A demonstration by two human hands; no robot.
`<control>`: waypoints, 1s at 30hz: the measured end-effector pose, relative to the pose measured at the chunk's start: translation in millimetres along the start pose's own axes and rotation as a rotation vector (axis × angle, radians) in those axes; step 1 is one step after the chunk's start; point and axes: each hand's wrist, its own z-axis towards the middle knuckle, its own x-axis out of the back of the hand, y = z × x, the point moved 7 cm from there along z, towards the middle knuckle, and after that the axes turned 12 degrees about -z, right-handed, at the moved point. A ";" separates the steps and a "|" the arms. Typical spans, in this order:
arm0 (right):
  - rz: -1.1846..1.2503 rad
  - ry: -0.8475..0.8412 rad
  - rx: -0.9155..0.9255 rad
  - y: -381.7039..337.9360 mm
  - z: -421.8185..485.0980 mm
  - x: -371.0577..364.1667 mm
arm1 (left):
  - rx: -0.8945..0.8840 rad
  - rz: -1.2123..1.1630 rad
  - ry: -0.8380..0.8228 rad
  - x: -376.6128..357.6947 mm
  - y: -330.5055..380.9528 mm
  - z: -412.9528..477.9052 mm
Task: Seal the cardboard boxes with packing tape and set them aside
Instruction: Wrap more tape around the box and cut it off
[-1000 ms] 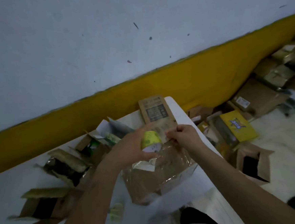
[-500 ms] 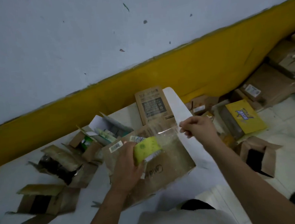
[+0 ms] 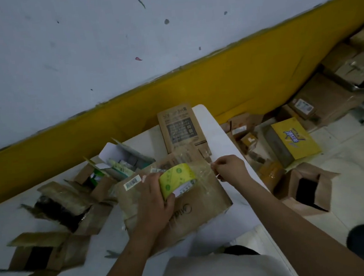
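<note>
The cardboard box lies flat in the middle of the white table, right in front of the person. Its brown top is creased and glossy under clear film, and there is a small barcode sticker near its far left corner. The left hand is curled round a roll of packing tape, a fat ring with a lime-green printed face, held over the box top. From the roll a shiny transparent strip runs to the right hand, whose fingertips pinch its free end above the box's far right corner. From here I cannot tell whether the strip touches the cardboard.

On the table's left side sit two open brown cartons with their flaps splayed. Farther back is a white-lined carton, also open, and a flat printed box lies at the table's far edge. On the pale tiled floor to the right stand a bright yellow box and an open brown carton. More brown boxes are heaped along the mustard-yellow wall band.
</note>
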 end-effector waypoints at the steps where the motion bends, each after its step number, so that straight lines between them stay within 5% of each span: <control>1: -0.112 0.039 0.022 -4.7 -0.6 -1.1 | 0.001 0.002 0.002 -0.2 -1.6 0.6; 6: -0.581 0.051 -0.004 1.8 3.8 -0.6 | -0.028 -0.029 0.008 0.9 0.5 3.2; 13: -0.125 0.259 0.317 -58.8 -6.0 7.1 | -0.077 0.006 0.011 0.5 -1.7 3.7; 17: -0.349 0.071 0.307 -66.0 2.6 -36.9 | -0.080 0.024 -0.036 -5.0 -2.2 6.6; 22: -0.396 0.123 0.262 -65.2 8.2 -33.6 | 0.150 -0.334 0.030 -11.3 10.5 10.8; 25: -0.491 0.168 0.292 -66.0 7.4 -34.4 | 0.063 -0.471 0.041 0.8 27.0 15.4; 27: -0.511 0.252 0.268 -65.2 3.0 -28.9 | -0.077 -0.283 -0.010 33.8 21.7 9.5; 30: -0.540 0.293 0.283 -72.0 -5.1 -33.1 | -0.351 0.421 -0.092 86.8 5.7 -23.9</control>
